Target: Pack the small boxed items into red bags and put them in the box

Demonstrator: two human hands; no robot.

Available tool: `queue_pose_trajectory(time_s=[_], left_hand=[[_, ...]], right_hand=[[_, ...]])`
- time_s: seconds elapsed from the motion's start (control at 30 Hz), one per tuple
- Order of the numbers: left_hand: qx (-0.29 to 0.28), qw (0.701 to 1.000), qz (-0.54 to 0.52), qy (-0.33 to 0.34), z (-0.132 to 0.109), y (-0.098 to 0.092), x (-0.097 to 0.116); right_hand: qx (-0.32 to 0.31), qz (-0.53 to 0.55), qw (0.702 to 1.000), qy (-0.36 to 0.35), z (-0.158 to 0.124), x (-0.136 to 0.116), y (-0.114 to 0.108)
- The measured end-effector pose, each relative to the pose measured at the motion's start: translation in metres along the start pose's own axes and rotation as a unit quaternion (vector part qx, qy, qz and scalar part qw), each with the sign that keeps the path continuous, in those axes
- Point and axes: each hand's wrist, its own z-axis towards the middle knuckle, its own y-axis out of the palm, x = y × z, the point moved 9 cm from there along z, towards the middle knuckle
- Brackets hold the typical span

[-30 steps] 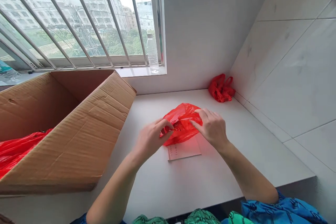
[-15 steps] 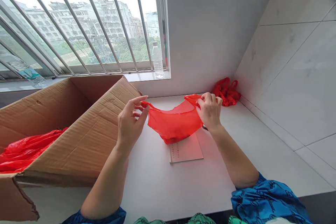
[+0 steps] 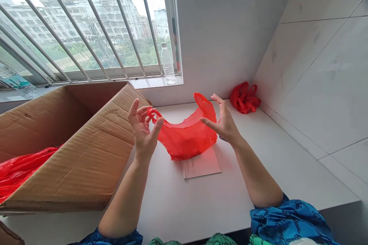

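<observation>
A red plastic bag (image 3: 186, 141) stands between my hands, its mouth spread wide and its lower edge over a thin pale booklet (image 3: 202, 164) with print along its left side. My left hand (image 3: 143, 134) is open beside the bag's left handle, thumb and fingers apart. That handle touches or hangs at the fingertips; which one I cannot tell. On the other side my right hand (image 3: 225, 124) is open too, thumb stretched toward the bag. The right handle rises as a loop just left of its fingers. Part of the booklet is hidden under the bag.
To the left a cardboard box (image 3: 86, 149) holds red plastic bags (image 3: 25, 166). A crumpled red bag (image 3: 245, 98) lies in the far right corner of the white table (image 3: 169, 203). Water bottles, one upright (image 3: 168, 65) and one tilted (image 3: 18, 80), are at the barred window.
My right hand has let go of the bag's right handle, and its fingers have spread. The left fingers have opened wider. The right handle now stands up as a loop.
</observation>
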Motion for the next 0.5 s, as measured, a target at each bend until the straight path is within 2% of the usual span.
queue_pose_trajectory(time_s=[0.1, 0.17, 0.23, 0.3, 0.37, 0.43, 0.5], left_hand=[[0.007, 0.998, 0.012, -0.069, -0.027, 0.001, -0.028], [-0.032, 0.988, 0.037, -0.150, -0.044, 0.008, -0.050], [-0.069, 0.975, 0.045, -0.205, -0.053, 0.014, -0.063], [-0.092, 0.974, 0.037, -0.202, -0.050, 0.020, -0.061], [-0.098, 0.981, 0.022, -0.167, -0.038, 0.027, -0.051], [-0.093, 0.983, -0.028, -0.156, -0.027, 0.035, -0.044], [-0.091, 0.973, -0.111, -0.182, -0.022, 0.046, -0.044]], right_hand=[[-0.008, -0.011, 1.000, 0.022, 0.005, 0.009, 0.011], [-0.031, -0.012, 0.999, 0.026, 0.008, 0.014, 0.022], [-0.058, -0.022, 0.998, 0.000, 0.010, 0.011, 0.034], [-0.072, -0.036, 0.996, -0.033, 0.011, 0.006, 0.045], [-0.061, -0.030, 0.997, -0.046, 0.012, 0.002, 0.052], [-0.034, 0.035, 0.998, -0.033, 0.012, 0.002, 0.055], [-0.011, 0.160, 0.987, 0.001, 0.010, 0.005, 0.059]])
